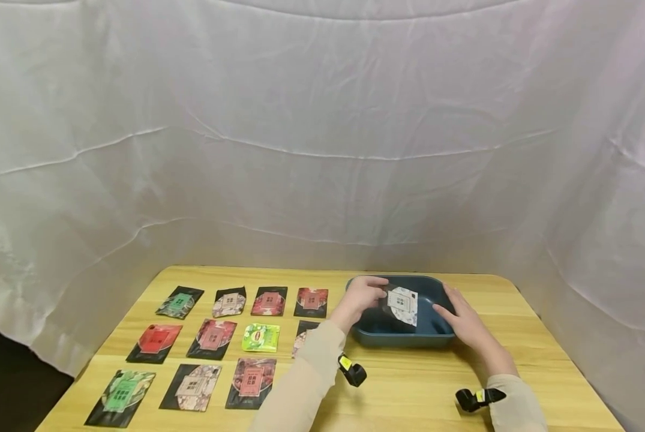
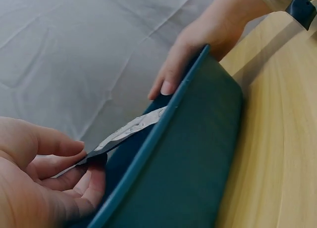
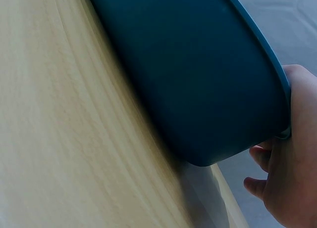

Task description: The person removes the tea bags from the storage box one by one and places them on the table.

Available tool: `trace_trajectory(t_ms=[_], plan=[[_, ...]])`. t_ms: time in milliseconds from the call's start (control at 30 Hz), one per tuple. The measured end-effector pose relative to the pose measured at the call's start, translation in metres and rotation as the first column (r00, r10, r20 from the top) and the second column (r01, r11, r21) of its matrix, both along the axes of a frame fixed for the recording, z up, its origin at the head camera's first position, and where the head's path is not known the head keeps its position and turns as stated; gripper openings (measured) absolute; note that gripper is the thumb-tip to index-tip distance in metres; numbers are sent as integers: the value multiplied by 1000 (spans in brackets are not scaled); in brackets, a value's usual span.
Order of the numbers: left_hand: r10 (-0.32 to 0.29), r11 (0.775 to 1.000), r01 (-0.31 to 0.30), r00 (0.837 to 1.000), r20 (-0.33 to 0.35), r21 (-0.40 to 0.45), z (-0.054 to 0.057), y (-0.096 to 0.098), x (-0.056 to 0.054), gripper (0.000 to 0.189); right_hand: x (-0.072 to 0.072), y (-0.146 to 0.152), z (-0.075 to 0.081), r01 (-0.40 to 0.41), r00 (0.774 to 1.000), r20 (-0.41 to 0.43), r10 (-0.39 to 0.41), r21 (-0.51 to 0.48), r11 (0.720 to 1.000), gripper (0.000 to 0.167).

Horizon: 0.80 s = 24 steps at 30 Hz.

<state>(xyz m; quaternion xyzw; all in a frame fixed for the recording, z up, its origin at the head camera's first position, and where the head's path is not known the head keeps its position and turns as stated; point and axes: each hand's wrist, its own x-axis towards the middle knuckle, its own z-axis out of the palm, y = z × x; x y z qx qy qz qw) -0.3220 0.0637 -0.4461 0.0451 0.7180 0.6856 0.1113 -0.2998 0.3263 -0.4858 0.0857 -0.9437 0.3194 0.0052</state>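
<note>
My left hand (image 1: 361, 296) pinches a black-and-white tea sachet (image 1: 402, 305) by its edge, thumb on top and fingers beneath. In the left wrist view the sachet (image 2: 131, 128) slants over the opening of a dark blue plastic basin (image 2: 193, 149). In the head view the basin (image 1: 403, 341) stands at the back right of the table. My right hand (image 1: 465, 318) grips its right end, the thumb reaching inside over the rim. Seen from the right wrist, the other fingers (image 3: 257, 187) of that hand are around the outer side of the basin.
Left of the basin, several tea sachets lie in rows, among them a green one (image 1: 261, 338), a red one (image 1: 155, 342) and a dark pink one (image 1: 251, 383). My left forearm partly covers another sachet (image 1: 300, 336). A pale cloth (image 1: 300, 198) hangs behind the wooden table (image 1: 408, 396).
</note>
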Motion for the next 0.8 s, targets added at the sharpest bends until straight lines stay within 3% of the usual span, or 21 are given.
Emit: trace_trajectory(t_ms=[233,600,800], plan=[[-6,999,4,998,-61,-41,11,-20,11,38,0,1,1,-10,1000,-14,10,0,1000,78],[-3,998,-3,996,-88,-65,30,-55,34,41,0,2,-1,-20,1000,-23,20,-7,1000,78],[20,998,-26,995,-95,-57,32,-78,49,42,1,1,0,-26,999,-27,26,-10,1000,77]])
